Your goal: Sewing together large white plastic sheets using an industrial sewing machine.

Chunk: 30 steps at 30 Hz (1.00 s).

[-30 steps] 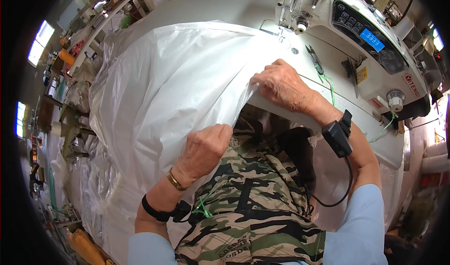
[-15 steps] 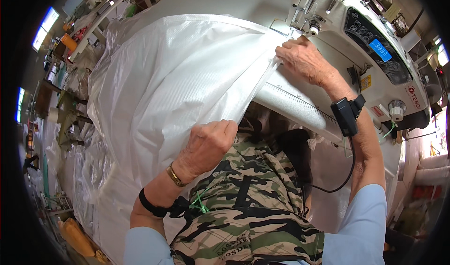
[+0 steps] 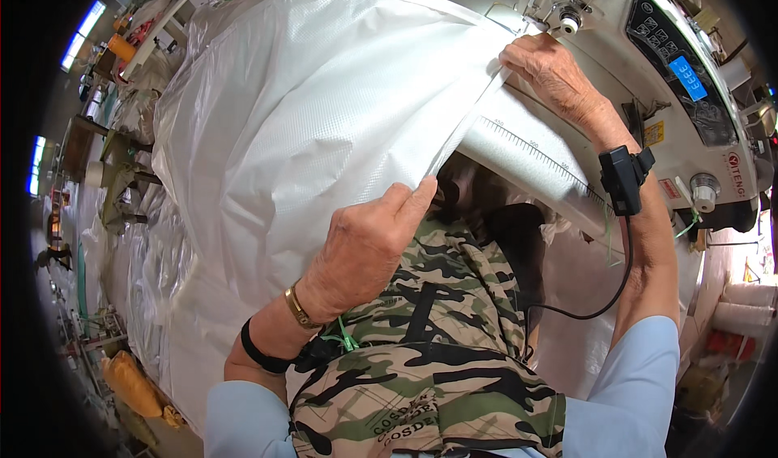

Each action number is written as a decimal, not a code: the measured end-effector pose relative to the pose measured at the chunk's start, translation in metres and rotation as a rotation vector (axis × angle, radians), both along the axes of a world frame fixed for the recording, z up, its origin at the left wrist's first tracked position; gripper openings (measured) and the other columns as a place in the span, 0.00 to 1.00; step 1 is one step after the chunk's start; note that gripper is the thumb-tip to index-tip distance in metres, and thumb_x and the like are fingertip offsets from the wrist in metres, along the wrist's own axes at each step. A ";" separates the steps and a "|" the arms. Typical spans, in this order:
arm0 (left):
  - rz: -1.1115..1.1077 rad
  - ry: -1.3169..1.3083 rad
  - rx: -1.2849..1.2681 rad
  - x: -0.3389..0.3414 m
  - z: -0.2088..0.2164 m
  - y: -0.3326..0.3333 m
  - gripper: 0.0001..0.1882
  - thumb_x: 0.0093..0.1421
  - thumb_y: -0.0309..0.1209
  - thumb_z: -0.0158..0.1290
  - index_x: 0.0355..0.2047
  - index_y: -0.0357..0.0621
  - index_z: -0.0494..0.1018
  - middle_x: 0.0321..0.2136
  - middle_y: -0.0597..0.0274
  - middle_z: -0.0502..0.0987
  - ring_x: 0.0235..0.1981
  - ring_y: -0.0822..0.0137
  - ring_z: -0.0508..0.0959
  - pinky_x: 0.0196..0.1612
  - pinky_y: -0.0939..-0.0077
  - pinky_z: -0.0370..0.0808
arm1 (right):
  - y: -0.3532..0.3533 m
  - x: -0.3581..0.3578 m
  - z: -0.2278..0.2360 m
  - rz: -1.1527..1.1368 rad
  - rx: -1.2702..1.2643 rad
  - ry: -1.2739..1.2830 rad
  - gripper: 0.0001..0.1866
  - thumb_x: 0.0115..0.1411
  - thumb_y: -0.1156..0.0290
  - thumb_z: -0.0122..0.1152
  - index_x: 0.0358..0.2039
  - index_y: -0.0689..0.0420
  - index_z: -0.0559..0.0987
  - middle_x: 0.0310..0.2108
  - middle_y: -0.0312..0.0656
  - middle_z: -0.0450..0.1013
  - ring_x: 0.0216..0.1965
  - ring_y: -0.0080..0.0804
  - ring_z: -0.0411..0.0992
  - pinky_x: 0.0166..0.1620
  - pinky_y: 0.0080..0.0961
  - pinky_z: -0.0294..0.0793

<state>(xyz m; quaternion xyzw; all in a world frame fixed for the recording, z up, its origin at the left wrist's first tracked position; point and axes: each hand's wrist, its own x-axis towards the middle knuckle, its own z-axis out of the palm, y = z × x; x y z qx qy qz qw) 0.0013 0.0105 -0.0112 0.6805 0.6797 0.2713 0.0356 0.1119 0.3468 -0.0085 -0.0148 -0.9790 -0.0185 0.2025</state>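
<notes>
Both hands grip the white woven fabric [image 3: 308, 126] edge: right hand [image 3: 551, 69] pinches it at the sewing machine [image 3: 689, 93] needle area, left hand [image 3: 365, 247] clamps it lower down, so seam judged barely begun, most edge unsewn.

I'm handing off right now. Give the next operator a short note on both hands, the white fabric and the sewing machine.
Left hand: grips the folded edge of the white fabric near the lap.
Right hand: presses the same edge at the sewing machine head, by the needle area.
Edge is stretched taut between both hands along the ruled machine arm.
Done: edge lined up at the machine.
Left: whether any stitching exists cannot be told.
</notes>
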 end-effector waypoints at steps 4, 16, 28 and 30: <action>-0.003 -0.104 -0.012 0.000 -0.004 -0.002 0.32 0.49 0.12 0.49 0.58 0.30 0.69 0.32 0.52 0.72 0.25 0.55 0.75 0.28 0.65 0.72 | -0.002 -0.004 -0.004 -0.003 -0.090 0.056 0.07 0.56 0.80 0.61 0.34 0.55 0.75 0.27 0.39 0.74 0.32 0.38 0.75 0.37 0.36 0.78; 0.134 -0.033 0.199 0.010 -0.034 0.012 0.22 0.56 0.23 0.61 0.51 0.29 0.73 0.29 0.54 0.70 0.21 0.60 0.73 0.24 0.69 0.70 | -0.004 -0.008 -0.017 -0.048 -0.023 0.074 0.02 0.62 0.74 0.59 0.34 0.57 0.76 0.31 0.40 0.74 0.33 0.41 0.76 0.37 0.37 0.77; 0.217 -0.356 0.325 -0.001 -0.045 0.026 0.07 0.55 0.22 0.63 0.35 0.36 0.80 0.19 0.58 0.70 0.16 0.64 0.69 0.20 0.71 0.64 | -0.004 0.011 -0.019 -0.075 -0.107 0.047 0.08 0.64 0.73 0.57 0.43 0.55 0.79 0.43 0.41 0.80 0.40 0.44 0.77 0.46 0.37 0.79; 0.225 -0.373 0.330 -0.002 -0.046 0.026 0.06 0.56 0.22 0.62 0.35 0.35 0.80 0.18 0.59 0.70 0.16 0.66 0.68 0.20 0.72 0.63 | -0.006 0.011 -0.021 -0.083 -0.126 0.041 0.09 0.64 0.73 0.57 0.45 0.54 0.79 0.44 0.41 0.80 0.42 0.44 0.77 0.47 0.37 0.79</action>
